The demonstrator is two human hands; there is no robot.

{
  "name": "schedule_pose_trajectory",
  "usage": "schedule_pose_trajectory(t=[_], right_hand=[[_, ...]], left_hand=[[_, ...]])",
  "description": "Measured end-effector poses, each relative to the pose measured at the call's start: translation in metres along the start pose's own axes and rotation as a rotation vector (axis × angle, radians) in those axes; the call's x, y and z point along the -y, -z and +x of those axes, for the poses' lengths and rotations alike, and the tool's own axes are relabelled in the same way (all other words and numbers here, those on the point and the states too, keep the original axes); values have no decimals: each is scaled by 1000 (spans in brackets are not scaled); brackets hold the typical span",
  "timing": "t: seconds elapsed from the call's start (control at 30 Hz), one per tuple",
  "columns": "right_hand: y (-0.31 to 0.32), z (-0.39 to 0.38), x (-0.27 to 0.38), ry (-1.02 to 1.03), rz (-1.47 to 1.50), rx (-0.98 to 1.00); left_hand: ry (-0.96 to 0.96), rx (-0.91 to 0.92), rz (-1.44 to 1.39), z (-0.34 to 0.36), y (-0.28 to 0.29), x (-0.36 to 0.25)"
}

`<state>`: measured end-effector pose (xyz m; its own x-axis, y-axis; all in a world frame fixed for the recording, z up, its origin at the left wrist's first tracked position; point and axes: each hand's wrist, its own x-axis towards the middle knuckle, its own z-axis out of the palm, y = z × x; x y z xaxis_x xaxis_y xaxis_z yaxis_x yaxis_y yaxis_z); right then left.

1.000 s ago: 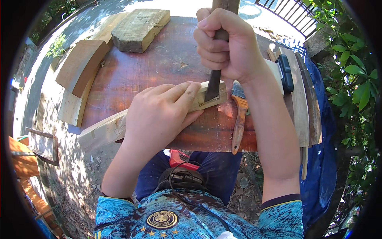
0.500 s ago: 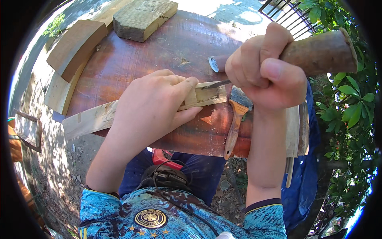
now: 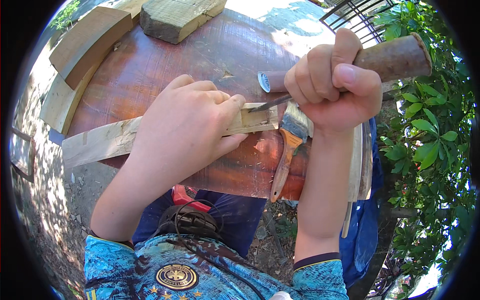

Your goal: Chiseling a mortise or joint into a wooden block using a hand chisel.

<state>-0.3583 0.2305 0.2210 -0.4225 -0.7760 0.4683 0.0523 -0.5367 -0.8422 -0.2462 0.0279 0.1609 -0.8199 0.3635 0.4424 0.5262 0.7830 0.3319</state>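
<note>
My left hand (image 3: 184, 120) is closed over a pale wooden strip (image 3: 100, 140) lying slanted across the table, its fingers gripping near the notched right end. My right hand (image 3: 336, 85) grips a chisel by its thick round wooden handle (image 3: 392, 59). The chisel is tilted low, handle toward the right, its dark blade (image 3: 270, 105) resting in the notch of the strip. A paintbrush with an orange-and-wood handle (image 3: 284, 157) lies beside the strip's end. A brown cylinder with a pale printed end (image 3: 265, 81) lies partly behind my right hand.
The reddish board table (image 3: 145, 70) carries a thick rough block (image 3: 175, 20) at the back, curved planks (image 3: 87, 42) at the left and long boards (image 3: 356, 167) at the right. A blue tarp (image 3: 361, 250), leafy plants (image 3: 425, 140) and a metal grille (image 3: 350, 20) surround it.
My right hand has swung the chisel from upright to a low slant, handle to the right. My left hand stays on the strip. The view has shifted, moving the table slightly leftward.
</note>
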Motion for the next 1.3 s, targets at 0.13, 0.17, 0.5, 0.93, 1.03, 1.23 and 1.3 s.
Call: schedule_pose_trajectory(t=[0.13,0.17,0.5,0.93,1.03,1.23,1.3], right_hand=[[4,8,-3,-63,-25,14],[3,9,-3,-64,-24,15],[8,17,-3,-192,51,-106],[2,14,-6,-194,40,-334],[-3,9,-10,-243,37,-389],[-17,1,-10,-186,3,-346],[-19,-3,-10,-82,-24,-266]], left_hand=[[-9,5,56,-1,0,0],[-15,7,80,-1,-1,-1],[-45,-95,120,-7,-4,-8],[-54,-86,159,-7,-3,-9],[-63,-131,168,-11,-8,-14],[-66,-120,161,-13,-7,-15],[-61,-130,136,-10,-8,-8]])
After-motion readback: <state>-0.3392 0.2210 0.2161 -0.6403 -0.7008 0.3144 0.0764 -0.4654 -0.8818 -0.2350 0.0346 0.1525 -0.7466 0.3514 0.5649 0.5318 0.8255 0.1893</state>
